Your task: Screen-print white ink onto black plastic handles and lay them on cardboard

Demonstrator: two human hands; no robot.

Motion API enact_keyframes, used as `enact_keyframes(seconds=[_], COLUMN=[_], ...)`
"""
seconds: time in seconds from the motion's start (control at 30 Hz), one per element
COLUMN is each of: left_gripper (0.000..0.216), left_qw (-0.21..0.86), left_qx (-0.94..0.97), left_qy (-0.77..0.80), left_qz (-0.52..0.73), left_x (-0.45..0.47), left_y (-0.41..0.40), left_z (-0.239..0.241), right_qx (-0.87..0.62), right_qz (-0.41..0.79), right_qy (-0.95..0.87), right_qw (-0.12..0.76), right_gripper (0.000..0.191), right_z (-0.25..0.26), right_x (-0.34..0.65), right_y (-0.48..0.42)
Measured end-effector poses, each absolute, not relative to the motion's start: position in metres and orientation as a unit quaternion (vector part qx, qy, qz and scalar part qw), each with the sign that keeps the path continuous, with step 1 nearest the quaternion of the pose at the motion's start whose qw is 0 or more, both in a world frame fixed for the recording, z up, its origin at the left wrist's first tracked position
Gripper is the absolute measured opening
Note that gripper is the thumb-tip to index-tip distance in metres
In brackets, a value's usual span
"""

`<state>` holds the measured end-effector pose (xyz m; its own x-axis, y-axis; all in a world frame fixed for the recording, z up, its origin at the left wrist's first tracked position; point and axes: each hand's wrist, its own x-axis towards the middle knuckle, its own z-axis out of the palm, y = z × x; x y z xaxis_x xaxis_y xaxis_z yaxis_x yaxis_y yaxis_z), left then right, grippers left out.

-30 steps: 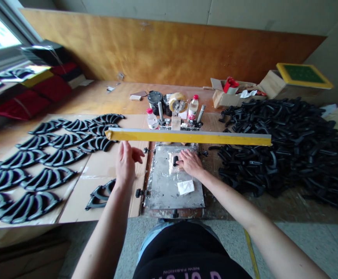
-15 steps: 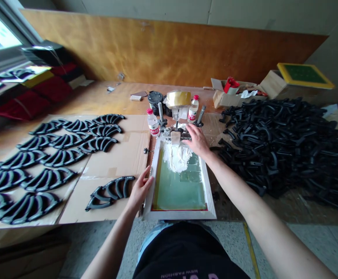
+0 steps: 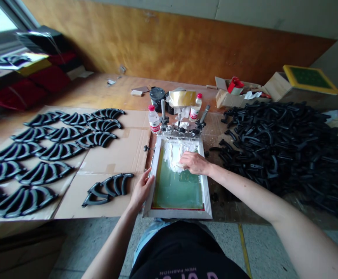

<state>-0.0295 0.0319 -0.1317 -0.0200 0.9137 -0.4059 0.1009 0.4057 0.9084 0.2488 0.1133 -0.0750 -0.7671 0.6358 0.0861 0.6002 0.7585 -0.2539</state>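
A screen-printing frame (image 3: 208, 193) with pale metal rails and green mesh lies in front of me, its far end at a metal clamp (image 3: 183, 133). Thick white paste (image 3: 169, 155) covers the far part of the mesh. My right hand (image 3: 197, 162) is closed over the paste, gripping a small pale scraper (image 3: 175, 152) that the paste and fingers partly hide. My left hand (image 3: 142, 188) holds the frame's left rail, thumb on the rail and fingers along its outer side. Left of that hand, one black curved ribbed part (image 3: 109, 190) lies on cardboard.
Several rows of similar black ribbed parts (image 3: 45, 168) lie on cardboard at left. A large heap of black parts (image 3: 279, 151) fills the right side. Two red-capped bottles (image 3: 154, 120) and a black tub (image 3: 157, 97) stand around the clamp. An open box (image 3: 229, 100) sits behind the heap.
My right hand has come down and nearer from beside the clamp onto the paste, its fingers closing. The scraper has left its place at the clamp. My left hand stays by the left rail.
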Motion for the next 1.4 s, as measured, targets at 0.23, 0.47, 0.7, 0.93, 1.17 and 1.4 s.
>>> enact_keyframes(seconds=[0.23,0.47,0.7,0.93,1.17,1.4], left_gripper=[0.072,0.072,0.074,0.061,0.054,0.063], left_qw=[0.564,0.570,0.561,0.546,0.517,0.644], left_qx=[0.402,0.384,0.413,0.422,0.371,0.316], left_qy=[0.625,0.634,0.623,0.523,0.484,0.574], left_qz=[0.361,0.356,0.356,0.500,0.600,0.395], left_x=[-0.028,-0.027,-0.034,-0.018,0.014,0.039], left_y=[0.032,0.032,0.035,0.073,0.110,0.026], left_z=[-0.126,-0.118,-0.065,-0.005,0.005,-0.073], right_qx=[-0.383,-0.367,-0.575,-0.721,-0.603,-0.495], right_qz=[0.095,0.101,0.070,0.060,0.167,0.161], right_qy=[-0.909,-0.916,-0.796,-0.634,-0.752,-0.835], right_qw=[0.133,0.130,0.174,0.274,0.207,0.180], right_gripper=[0.020,0.014,0.063,0.033,0.026,0.008], right_z=[-0.080,-0.083,-0.038,-0.046,-0.127,-0.095], right_x=[0.247,0.251,0.240,0.332,0.297,0.252], right_y=[0.120,0.104,0.173,0.173,0.109,0.084])
